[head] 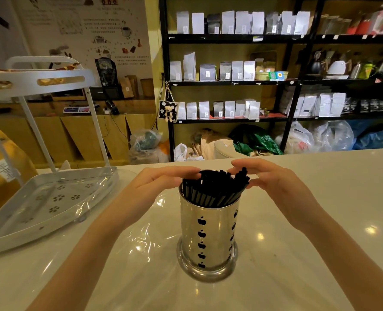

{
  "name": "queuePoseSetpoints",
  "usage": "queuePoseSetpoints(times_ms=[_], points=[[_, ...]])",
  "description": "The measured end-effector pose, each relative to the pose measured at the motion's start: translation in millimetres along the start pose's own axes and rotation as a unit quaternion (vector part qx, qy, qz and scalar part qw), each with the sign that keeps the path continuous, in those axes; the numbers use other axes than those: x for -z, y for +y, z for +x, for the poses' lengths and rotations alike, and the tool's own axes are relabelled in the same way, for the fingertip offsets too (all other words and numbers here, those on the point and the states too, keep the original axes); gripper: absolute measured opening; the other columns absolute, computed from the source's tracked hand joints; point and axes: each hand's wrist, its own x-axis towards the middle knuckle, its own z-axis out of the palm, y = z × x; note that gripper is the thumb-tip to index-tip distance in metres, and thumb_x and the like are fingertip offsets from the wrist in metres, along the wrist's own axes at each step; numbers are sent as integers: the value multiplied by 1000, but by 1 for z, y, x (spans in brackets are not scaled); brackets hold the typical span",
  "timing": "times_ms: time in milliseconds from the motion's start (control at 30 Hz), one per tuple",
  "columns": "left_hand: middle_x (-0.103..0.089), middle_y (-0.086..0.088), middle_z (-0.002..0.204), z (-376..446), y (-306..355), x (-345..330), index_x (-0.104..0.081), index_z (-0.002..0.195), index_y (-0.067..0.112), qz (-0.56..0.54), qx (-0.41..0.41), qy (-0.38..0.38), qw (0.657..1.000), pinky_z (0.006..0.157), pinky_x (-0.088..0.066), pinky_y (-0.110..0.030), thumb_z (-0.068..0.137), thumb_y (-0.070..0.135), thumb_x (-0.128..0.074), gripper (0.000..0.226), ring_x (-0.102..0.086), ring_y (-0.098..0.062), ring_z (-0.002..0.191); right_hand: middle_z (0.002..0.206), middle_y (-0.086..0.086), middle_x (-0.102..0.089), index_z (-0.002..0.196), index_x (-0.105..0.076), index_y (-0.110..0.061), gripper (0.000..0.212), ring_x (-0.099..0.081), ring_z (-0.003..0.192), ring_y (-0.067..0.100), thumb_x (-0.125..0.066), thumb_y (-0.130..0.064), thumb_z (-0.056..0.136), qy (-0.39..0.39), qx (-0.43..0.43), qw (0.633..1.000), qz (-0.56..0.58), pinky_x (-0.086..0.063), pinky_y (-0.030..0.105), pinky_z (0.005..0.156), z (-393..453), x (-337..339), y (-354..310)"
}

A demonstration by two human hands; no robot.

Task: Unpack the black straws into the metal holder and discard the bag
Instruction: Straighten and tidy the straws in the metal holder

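Note:
A shiny metal holder [205,234] with black apple-shaped cutouts stands upright on the white counter, in the middle of the view. A bundle of black straws [215,187] sits inside it, leaning to the right, tops above the rim. My left hand [161,185] comes in from the left and its fingertips and thumb pinch the straw tops. My right hand [273,182] mirrors it on the right, thumb under and fingers over the outermost straw ends. The clear plastic bag [139,239] lies flat and crumpled on the counter, left of the holder, held by neither hand.
A white perforated rack tray [35,212] with posts stands at the left, and the clear plastic reaches over its near corner. The counter's far edge [320,151] runs behind my hands. Black shelves [230,81] of pouches and floor bags lie beyond.

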Motion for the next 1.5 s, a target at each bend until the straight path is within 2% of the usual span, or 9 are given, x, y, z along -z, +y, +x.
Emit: queuePoseSetpoints(times_ms=[133,233,367,500,700,900,1100,1300,1500], points=[[-62,44,74,-3,2,-5,-61,90,37,10,-15,-7,1000,65,-39,5,90,2,-45,38,-54,26,84,124,12,-56,114,-57,-2,33,-40,132,28,-49,-14,85,-140,-81,987,-14,-36,34,105,-2,-7,-5],[-69,33,89,-4,1,-7,-66,92,39,14,-30,-1,999,74,-43,-1,87,25,-53,20,-60,13,93,108,1,-67,96,-70,-16,20,-57,113,20,-52,-21,88,-109,-76,986,-99,-28,46,113,2,14,19],[-72,18,96,-4,-1,-7,-71,92,35,25,-38,25,999,80,-50,-12,78,38,-64,16,-64,1,95,107,-17,-69,102,-67,-35,43,-56,110,-4,-43,-20,69,-31,-59,997,-40,-40,22,101,-4,-1,2],[-71,20,92,-6,2,-8,-71,87,35,42,-50,47,997,74,-47,-6,77,29,-63,14,-64,4,90,107,-23,-67,93,-67,-50,47,-53,112,-4,-43,-40,54,-25,-6,999,-26,-35,30,102,-4,-7,-7],[-70,32,80,-7,8,-5,-71,76,45,10,-45,26,999,71,-40,1,81,26,-41,36,-60,14,91,107,-27,-66,91,-67,-52,45,-54,111,-5,-43,-23,67,-14,-11,998,-59,-36,32,102,-5,-4,-4],[-73,21,81,-10,2,-2,-69,89,25,-29,-55,43,997,69,-48,-7,84,-4,-53,34,-66,5,88,101,-27,-68,101,-64,-47,32,-58,102,-8,-49,-31,79,1,10,998,-66,-43,7,82,-10,-9,-7],[-72,17,96,-14,-7,-2,-69,100,30,17,-120,64,990,76,-51,-12,69,29,-63,31,-69,-4,88,91,-29,-71,97,-66,-36,32,-63,96,-6,-54,-8,88,51,57,995,-66,-46,6,79,-12,-14,-9],[-58,13,120,-19,-11,-16,-52,122,16,242,-255,120,928,94,-45,-14,85,18,-52,38,-55,2,113,119,-36,-57,118,-51,-53,35,-51,117,-5,-44,-43,85,59,99,982,-147,-40,9,95,-15,-18,0],[-57,-4,124,-24,-26,-31,-53,122,5,319,-322,149,879,91,-51,-30,90,16,-51,34,-59,-15,110,137,-22,-43,135,-42,-22,44,-40,129,-4,-38,-38,94,51,195,940,-277,-34,16,106,-18,-21,12]])
